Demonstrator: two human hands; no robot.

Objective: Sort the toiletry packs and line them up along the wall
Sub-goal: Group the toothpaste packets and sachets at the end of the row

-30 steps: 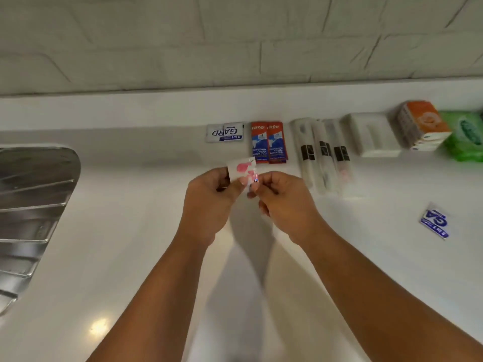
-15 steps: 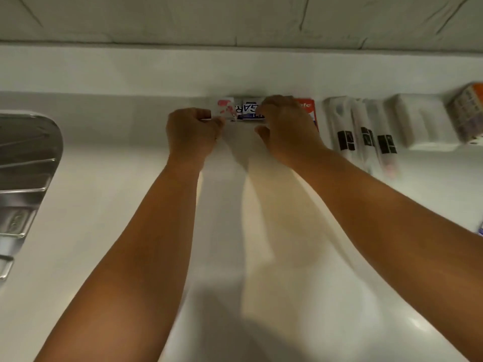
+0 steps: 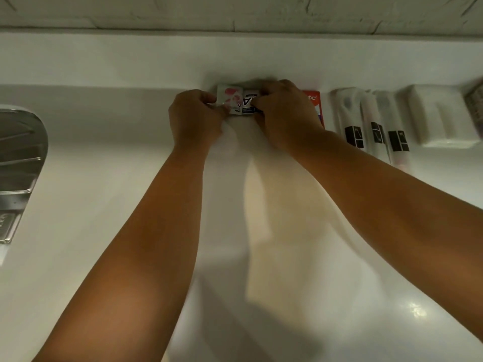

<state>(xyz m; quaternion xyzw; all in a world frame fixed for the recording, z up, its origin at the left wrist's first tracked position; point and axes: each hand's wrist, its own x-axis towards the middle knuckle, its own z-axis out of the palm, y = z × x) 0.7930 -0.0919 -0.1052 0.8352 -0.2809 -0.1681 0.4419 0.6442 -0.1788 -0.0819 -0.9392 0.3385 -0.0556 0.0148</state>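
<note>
A small white sachet with pink marks (image 3: 230, 100) stands against the low white ledge at the back of the counter. My left hand (image 3: 194, 117) pinches its left edge. Right beside it is a blue-and-white sachet (image 3: 249, 103), and my right hand (image 3: 283, 113) covers its right part, fingers closed on it. To the right, the red toothpaste packs (image 3: 313, 100) are partly hidden by my right hand. Further right lie several clear toothbrush packs with black labels (image 3: 373, 126) and a white box (image 3: 441, 118).
A steel sink drainer (image 3: 18, 163) is at the left edge. The white counter (image 3: 104, 165) stretches toward me under both forearms. A patterned pack (image 3: 477, 100) peeks in at the far right edge. Tiled wall rises above the ledge.
Both hands went from mid-counter to the ledge, carrying the pink-marked sachet, and set it left of the blue-and-white sachet. In the last half second the hands barely moved.
</note>
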